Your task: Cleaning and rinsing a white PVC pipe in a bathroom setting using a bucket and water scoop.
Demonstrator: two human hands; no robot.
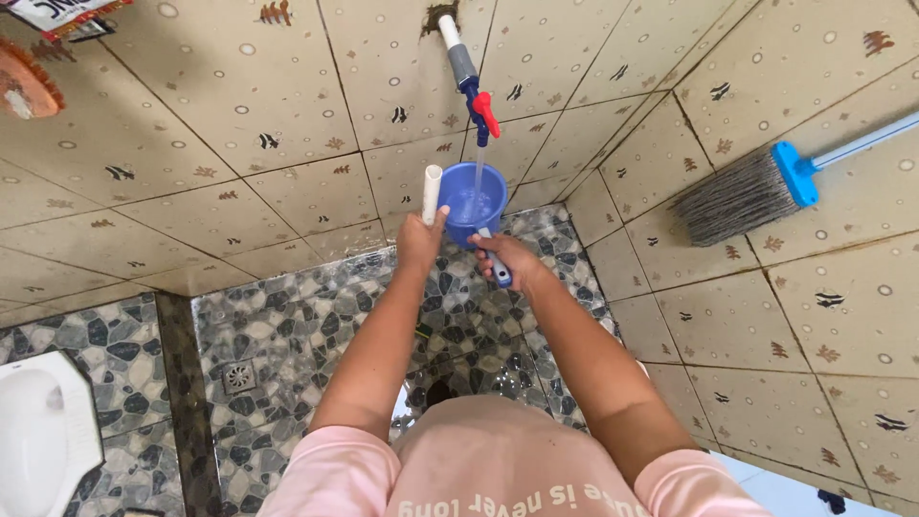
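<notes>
You're filling the blue scoop (pixel 473 203) under the running tap (pixel 476 99), right hand (pixel 504 260) gripping its handle, left hand (pixel 419 239) clutching a white tube (pixel 432 192); next, probably steady it as it gets heavier.

One blue dipper (pixel 473 203) with one handle, at centre. One white tube (pixel 432 192), just left of the dipper. One wall tap (pixel 471 84) with one red lever, far centre; one thin stream of water falls from it into the dipper. Two hands: the left hand (pixel 418 241) around the tube, the right hand (pixel 507 258) around the dipper's handle. One broom (pixel 756 192) with a blue head, at right. One square floor drain (pixel 238 376), near left. One white squat pan (pixel 43 431), partly visible at the near left edge.
</notes>
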